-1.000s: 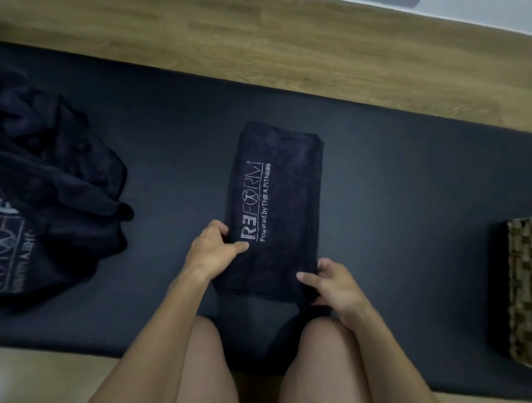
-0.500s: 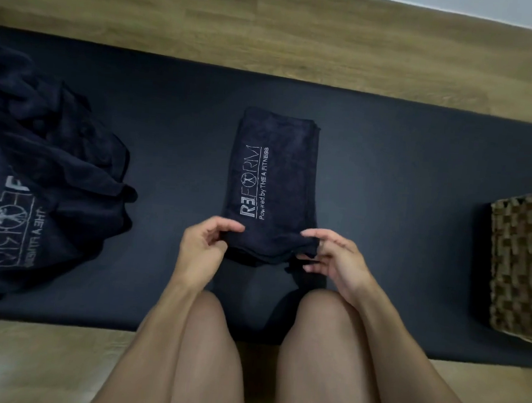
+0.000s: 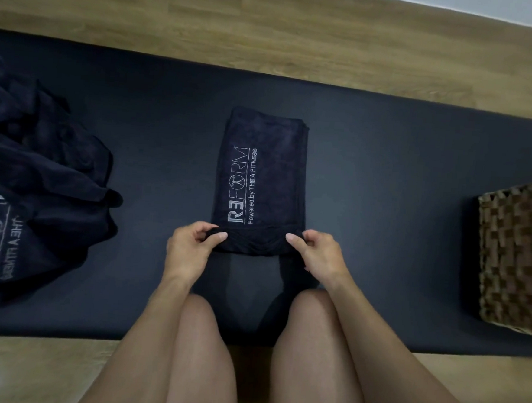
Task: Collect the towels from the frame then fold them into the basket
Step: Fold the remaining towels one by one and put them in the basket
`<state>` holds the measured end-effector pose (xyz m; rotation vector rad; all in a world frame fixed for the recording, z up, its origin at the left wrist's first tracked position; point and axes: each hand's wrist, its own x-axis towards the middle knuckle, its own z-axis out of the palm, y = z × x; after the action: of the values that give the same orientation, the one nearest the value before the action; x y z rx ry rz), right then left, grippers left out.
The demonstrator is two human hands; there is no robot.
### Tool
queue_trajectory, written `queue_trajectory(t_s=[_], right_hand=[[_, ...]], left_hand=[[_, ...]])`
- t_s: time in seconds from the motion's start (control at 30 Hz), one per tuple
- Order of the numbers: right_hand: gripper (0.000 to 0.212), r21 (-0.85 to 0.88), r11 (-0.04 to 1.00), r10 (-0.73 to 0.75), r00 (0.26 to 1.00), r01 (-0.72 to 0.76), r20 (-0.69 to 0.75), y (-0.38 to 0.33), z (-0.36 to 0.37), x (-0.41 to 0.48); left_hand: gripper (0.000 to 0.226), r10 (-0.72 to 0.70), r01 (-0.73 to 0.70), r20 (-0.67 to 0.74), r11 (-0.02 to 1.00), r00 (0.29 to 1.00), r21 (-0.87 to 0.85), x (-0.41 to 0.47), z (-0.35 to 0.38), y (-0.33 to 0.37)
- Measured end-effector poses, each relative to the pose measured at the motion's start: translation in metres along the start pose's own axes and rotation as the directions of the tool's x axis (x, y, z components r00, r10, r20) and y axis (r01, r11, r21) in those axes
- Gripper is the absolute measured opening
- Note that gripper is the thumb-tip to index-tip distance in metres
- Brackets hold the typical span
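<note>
Folding step: the left hand (image 3: 189, 246) and right hand (image 3: 318, 252) each pinch a near corner of the folded towel (image 3: 260, 169) lying on the mat (image 3: 386, 178). The next move likely carries this edge to the far end, corners aligned. At left lie heaped towels (image 3: 39, 185); the basket (image 3: 519, 256) stands at right, neither obstructing.

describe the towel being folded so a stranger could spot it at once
A dark mat runs across the wooden floor. At its middle lies a narrow folded towel, white REFORM lettering up, its near edge pinched by the left hand and right hand. Unlike the crumpled towel heap to the left, it is a neat flat strip.
</note>
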<state>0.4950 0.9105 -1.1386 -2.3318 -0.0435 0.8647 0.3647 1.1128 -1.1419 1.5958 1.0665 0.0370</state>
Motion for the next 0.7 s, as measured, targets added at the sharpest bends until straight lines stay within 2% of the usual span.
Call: queue_trajectory(t_s=[0.17,0.23,0.33,0.43,0.5,0.6,0.7], right_hand=[[0.051,-0.121,0.991,0.043,0.998,-0.048,-0.043,-0.009,0.003,-0.001],[0.048,-0.17,0.985,0.028,0.998,-0.039,-0.063,-0.008,0.005,0.0],[0.034,-0.28,0.96,-0.053,0.993,0.021,-0.106,-0.01,0.006,-0.002],[0.023,-0.322,0.928,-0.237,0.963,0.185,-0.13,-0.013,0.005,-0.004],[0.018,-0.41,0.857,-0.375,0.923,0.312,-0.081,-0.016,0.006,-0.005],[0.017,-0.573,0.707,-0.506,0.863,0.414,-0.002,-0.017,0.011,-0.004],[0.015,-0.599,0.658,-0.527,0.847,0.457,0.067,-0.016,0.011,-0.004]], left_hand=[[0.01,0.02,-0.013,-0.045,0.991,0.999,0.132,0.002,0.006,0.002],[0.017,0.088,-0.069,-0.067,0.966,0.994,0.25,0.0,0.007,0.005],[0.021,0.263,-0.198,-0.09,0.876,0.961,0.439,-0.004,0.008,0.011],[0.014,0.439,-0.367,0.025,0.715,0.898,0.595,-0.004,0.008,0.012],[0.015,0.511,-0.47,0.145,0.595,0.848,0.653,-0.002,0.007,0.009],[0.027,0.531,-0.57,0.307,0.45,0.789,0.687,-0.002,-0.003,0.0],[0.052,0.514,-0.619,0.416,0.323,0.75,0.716,0.0,-0.012,-0.008]])
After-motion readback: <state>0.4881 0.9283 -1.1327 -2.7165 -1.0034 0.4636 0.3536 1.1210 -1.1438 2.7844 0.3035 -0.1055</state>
